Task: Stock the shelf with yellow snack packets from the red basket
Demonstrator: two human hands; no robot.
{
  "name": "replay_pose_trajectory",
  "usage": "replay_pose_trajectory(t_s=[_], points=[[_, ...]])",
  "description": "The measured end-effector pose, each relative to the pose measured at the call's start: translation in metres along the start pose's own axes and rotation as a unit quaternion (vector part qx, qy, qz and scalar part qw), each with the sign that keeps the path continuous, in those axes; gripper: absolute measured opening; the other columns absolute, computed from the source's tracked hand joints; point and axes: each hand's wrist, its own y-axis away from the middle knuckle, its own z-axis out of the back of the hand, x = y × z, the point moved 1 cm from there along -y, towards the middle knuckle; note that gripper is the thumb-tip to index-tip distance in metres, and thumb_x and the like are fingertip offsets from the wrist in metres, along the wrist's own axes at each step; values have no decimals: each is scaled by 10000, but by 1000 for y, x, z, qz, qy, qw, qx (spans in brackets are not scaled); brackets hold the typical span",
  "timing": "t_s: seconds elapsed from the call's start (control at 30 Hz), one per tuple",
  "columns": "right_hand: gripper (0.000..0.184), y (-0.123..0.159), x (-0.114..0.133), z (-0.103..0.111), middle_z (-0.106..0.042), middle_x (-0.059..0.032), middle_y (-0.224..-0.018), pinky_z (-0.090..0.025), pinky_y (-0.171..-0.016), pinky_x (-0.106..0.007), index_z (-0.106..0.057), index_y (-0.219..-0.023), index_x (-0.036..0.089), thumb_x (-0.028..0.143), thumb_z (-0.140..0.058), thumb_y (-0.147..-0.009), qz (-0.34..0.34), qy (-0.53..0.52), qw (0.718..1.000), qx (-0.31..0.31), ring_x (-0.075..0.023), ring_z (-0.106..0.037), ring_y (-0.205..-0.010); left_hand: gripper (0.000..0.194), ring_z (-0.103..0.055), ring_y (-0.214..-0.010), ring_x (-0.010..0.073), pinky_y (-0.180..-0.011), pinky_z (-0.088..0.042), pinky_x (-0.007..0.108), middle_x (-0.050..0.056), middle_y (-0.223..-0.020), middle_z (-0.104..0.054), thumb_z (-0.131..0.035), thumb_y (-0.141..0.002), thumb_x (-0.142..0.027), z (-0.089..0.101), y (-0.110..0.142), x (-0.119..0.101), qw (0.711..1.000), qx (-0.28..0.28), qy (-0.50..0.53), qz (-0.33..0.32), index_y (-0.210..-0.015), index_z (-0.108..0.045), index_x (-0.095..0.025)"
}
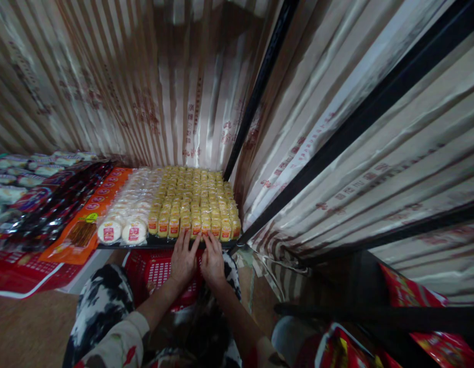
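My left hand [184, 260] reaches forward with its fingers stretched out, the tips touching the front row of small yellow wrapped cakes [194, 199]. Beside it, my right hand [213, 260] lies against the same front row, its fingers extended too. Neither hand grips anything. The cakes stand in tight rows on a dark shelf [160, 244], with red labels facing me. To their left are two rows of round white wrapped pastries [134, 231] with pink-red labels.
An orange snack bag [74, 232], dark shiny packets [64, 199] and white-wrapped items [15, 194] lie farther left. Below the shelf sits a red plastic basket [156, 271]. A black frame post [256, 87] and striped curtains surround the right side. Red packets [413, 294] lie lower right.
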Motion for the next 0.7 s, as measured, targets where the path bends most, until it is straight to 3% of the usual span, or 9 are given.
replay_pose_trajectory(t_s=[0.23,0.47,0.7], points=[[565,1,-3,-2,-422,-146,-1306,-368,-993,-460,-446,-1268,105,25,-347,-717,0,15,1000,1,-233,-351,-1234,550,-237,-1319,295,-1034,-310,419,163,-1332,-424,-492,-737,-125,2,1,1,1000,5,0,-3,-1283,-425,-118],[575,4,5,-1,-481,-130,-1213,-396,-966,-442,-450,-1272,137,34,-352,-715,1,4,1000,21,-226,-417,-1148,511,-332,-1269,299,-996,-363,413,164,-1282,-468,-495,-749,-134,0,6,1,1000,-13,-1,-9,-1259,-455,-122],[590,1,3,-7,-484,-148,-1219,-393,-981,-409,-435,-1283,90,7,-334,-708,-3,8,999,45,-219,-411,-1158,546,-338,-1264,299,-997,-367,422,185,-1307,-431,-480,-702,-64,-1,13,12,1000,-5,-3,14,-1247,-454,-96]])
